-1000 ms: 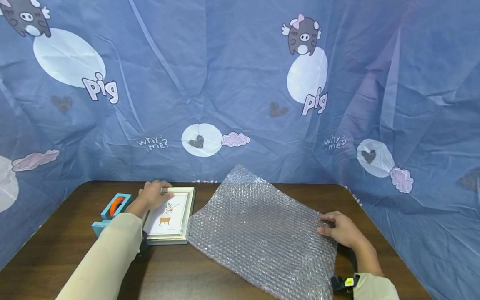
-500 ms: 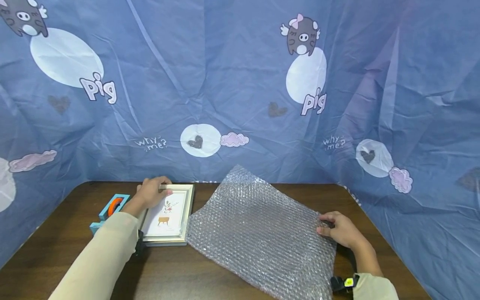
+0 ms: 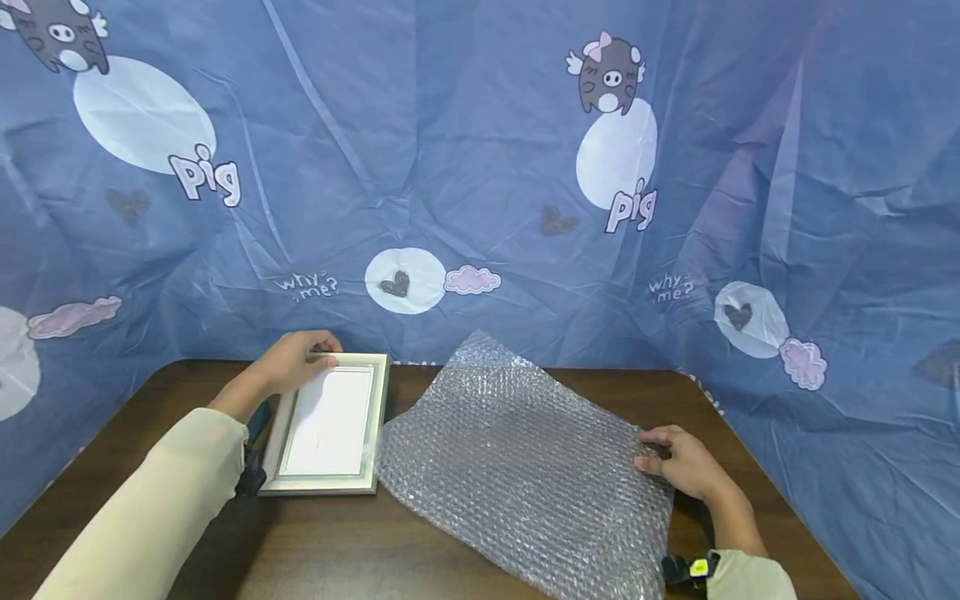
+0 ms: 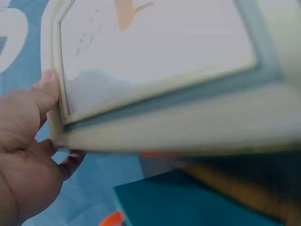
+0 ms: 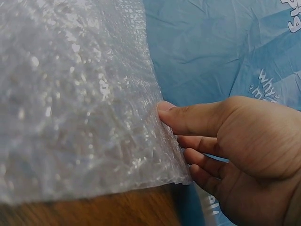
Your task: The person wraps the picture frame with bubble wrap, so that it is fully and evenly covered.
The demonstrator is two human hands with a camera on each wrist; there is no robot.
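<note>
My left hand (image 3: 291, 363) grips the top left corner of a cream picture frame (image 3: 330, 425), thumb on the front and fingers behind. In the left wrist view the frame (image 4: 155, 52) is raised off the table at that side and tilted. Glare whitens most of its picture. A sheet of bubble wrap (image 3: 525, 458) spreads over the table to the right of the frame. My right hand (image 3: 686, 462) pinches the sheet's right edge; in the right wrist view the thumb lies on top of the bubble wrap (image 5: 89, 103).
A teal tape dispenser (image 4: 183, 202) with an orange part stands under and beside the raised frame; in the head view my left arm mostly hides it. The brown wooden table (image 3: 360, 550) is backed by a blue printed cloth (image 3: 510, 167).
My left hand has raised the picture frame's left side and tilted it, moving slightly left and up. Its picture has whitened with glare. The right hand and bubble wrap stay put.
</note>
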